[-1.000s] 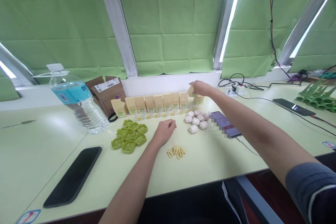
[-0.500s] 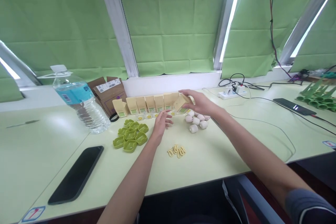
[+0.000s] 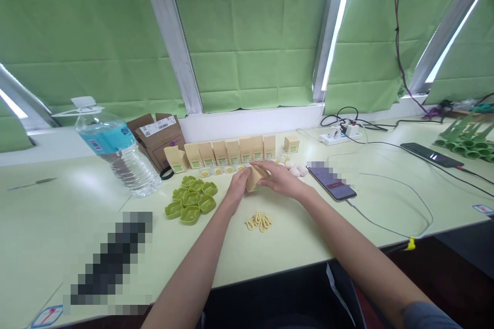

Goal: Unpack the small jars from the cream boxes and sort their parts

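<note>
In the head view a small tan cardboard box (image 3: pixel 253 179) is tilted between my two hands, above the middle of the table. My left hand (image 3: pixel 239 187) closes on its left side, and my right hand (image 3: pixel 281 179) grips it from the top and right. Behind it stands a row of similar boxes (image 3: pixel 221 153), with another box (image 3: pixel 292 144) apart at the right. Small clear pieces with yellow centres (image 3: pixel 218 170) lie before the row. Pale pinkish rolls (image 3: pixel 296 170) are partly hidden by my right hand. Yellow loops (image 3: pixel 258 221) lie nearer me.
Olive-green cups (image 3: pixel 191 199) sit left of my left hand. Farther left are a large water bottle (image 3: pixel 119 146), a brown carton (image 3: pixel 164 139) and a pixelated dark object (image 3: pixel 111 259). To the right lie a cabled phone (image 3: pixel 332 181), a power strip (image 3: pixel 339 136) and another phone (image 3: pixel 431 155).
My right hand has carried the box left and nearer to me, away from the row's right end. My left hand has gone from open to holding it too. The cabled phone is now uncovered.
</note>
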Motion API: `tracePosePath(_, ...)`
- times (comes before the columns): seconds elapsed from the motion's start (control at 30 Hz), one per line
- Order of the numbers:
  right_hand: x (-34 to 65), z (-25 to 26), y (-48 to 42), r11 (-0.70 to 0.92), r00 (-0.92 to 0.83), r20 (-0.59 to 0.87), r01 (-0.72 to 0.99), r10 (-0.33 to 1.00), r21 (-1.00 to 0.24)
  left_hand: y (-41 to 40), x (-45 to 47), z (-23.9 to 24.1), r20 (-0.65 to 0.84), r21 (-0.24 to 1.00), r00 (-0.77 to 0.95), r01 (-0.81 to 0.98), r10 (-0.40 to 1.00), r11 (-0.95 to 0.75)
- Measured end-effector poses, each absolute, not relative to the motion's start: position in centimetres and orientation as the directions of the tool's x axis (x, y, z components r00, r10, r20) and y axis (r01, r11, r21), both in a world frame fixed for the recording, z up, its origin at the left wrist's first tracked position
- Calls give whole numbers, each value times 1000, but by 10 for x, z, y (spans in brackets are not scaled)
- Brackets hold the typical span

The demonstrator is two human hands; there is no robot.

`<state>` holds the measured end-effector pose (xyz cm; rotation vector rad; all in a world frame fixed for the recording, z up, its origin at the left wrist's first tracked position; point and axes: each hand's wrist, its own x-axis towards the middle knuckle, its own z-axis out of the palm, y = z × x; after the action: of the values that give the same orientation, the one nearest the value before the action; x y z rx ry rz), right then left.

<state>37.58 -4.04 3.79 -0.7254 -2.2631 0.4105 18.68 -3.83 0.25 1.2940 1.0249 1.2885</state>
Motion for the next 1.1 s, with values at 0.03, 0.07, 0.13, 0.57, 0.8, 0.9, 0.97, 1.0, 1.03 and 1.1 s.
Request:
tracePosePath(0.03,377,37,-40,791,-579,543,379,608,-481,-39,187,4,157,985,72,-85,985,-151)
tracePosePath(0.07,378,36,-40,790,-567,553,379,610,-482,-40,187,5,164,983,67,-94,984,-157)
tracePosePath(0.13,379,33,-38,787,-537,576,385,616,-483,-42,188,8,164,980,41,-121,986,-158)
tracePosePath(0.57,375,27,-37,617,-335,518,437,787,-655,-46,187,19,33,959,-29,-281,999,-40)
tracePosePath(0.8,374,20,-37,596,-403,440,525,803,-608,-45,188,14,103,988,-94,-105,990,-113)
tracePosePath(0.9,375,20,-38,576,-406,408,572,818,-584,-46,189,12,125,991,-73,-33,990,-127)
tracePosePath(0.97,375,22,-38,555,-399,385,604,832,-572,-48,190,13,122,992,-35,-42,992,-123)
tracePosePath(1.0,375,23,-38,550,-397,381,614,835,-566,-49,191,14,124,991,-13,-58,992,-124)
tracePosePath(1.03,375,24,-38,551,-396,384,620,834,-559,-50,193,15,127,989,9,-78,992,-126)
tracePosePath(1.1,376,26,-37,561,-395,400,622,827,-547,-52,194,18,131,985,36,-114,991,-127)
